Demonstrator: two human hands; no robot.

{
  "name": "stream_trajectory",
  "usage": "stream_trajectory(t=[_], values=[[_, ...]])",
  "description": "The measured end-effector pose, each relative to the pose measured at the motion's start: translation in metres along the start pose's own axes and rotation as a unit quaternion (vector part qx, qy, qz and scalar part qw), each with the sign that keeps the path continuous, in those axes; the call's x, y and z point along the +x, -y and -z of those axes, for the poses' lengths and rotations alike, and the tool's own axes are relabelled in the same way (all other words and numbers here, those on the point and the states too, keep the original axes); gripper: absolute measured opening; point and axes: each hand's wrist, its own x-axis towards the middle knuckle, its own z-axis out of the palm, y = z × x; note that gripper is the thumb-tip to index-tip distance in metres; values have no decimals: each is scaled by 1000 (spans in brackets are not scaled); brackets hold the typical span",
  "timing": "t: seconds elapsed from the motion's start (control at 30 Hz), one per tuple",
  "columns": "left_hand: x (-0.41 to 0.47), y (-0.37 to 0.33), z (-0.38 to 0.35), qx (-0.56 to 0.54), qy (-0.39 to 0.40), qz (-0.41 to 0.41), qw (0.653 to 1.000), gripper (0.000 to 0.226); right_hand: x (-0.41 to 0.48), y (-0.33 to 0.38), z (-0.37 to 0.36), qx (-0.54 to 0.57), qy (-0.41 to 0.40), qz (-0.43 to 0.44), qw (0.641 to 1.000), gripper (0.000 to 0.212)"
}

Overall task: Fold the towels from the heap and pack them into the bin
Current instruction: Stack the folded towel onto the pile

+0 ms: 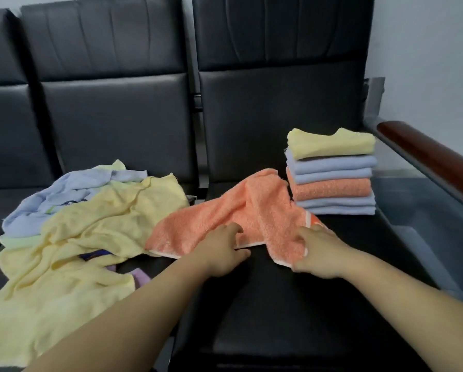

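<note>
An orange towel [225, 213] lies crumpled on the black seat in the middle. My left hand [222, 253] rests on its near edge with fingers curled around the hem. My right hand [316, 253] pinches the towel's near right corner. To the left spreads the heap [90, 224] of unfolded towels, mostly yellow [50, 291] with pale blue [64, 194] ones behind. A stack of folded towels [332, 178] stands at the back right of the seat, yellow on top, then blue and orange layers. No bin shows clearly.
Black padded seats [278, 304] with tall backrests [117, 103] run across the view. A brown wooden armrest [426, 157] borders the right side. A small purple cloth [141, 276] peeks out under the yellow towels. A white wall is at the far right.
</note>
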Motion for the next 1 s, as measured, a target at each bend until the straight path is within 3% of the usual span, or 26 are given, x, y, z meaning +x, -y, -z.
stream_trajectory(t=[0.17,0.27,0.33,0.4,0.47,0.53,0.63,0.7,0.77,0.87,0.93,1.0], values=[[5,-7,-8,-16,-9,-45,999,78,13,-13,-2,28,-36,23,999,35],[7,-20,-8,-95,33,-91,991,82,12,-15,2,207,-27,62,976,21],[11,-26,-13,-122,67,-116,983,60,7,-16,14,379,11,74,923,21],[12,-36,-11,-155,38,-151,976,22,1,-17,26,467,28,89,879,20],[12,-46,-5,-274,55,-144,949,13,-1,-19,29,509,31,83,856,19],[14,-45,3,-367,106,-108,918,22,-1,-19,26,490,23,62,869,14],[16,-32,12,-340,117,-91,928,31,-6,-18,18,417,73,50,904,15],[16,-22,16,-243,94,-100,960,18,-10,-16,13,236,94,79,964,35],[12,-11,23,-62,63,-123,988,9,-12,-12,7,81,79,105,988,50],[1,-7,29,145,58,-151,976,37,-15,-7,1,61,57,114,990,50],[-9,-13,26,171,67,-177,967,57,-12,-6,-3,58,42,116,991,48],[-19,-26,19,165,60,-225,958,62,-10,-7,-5,74,35,113,990,45]])
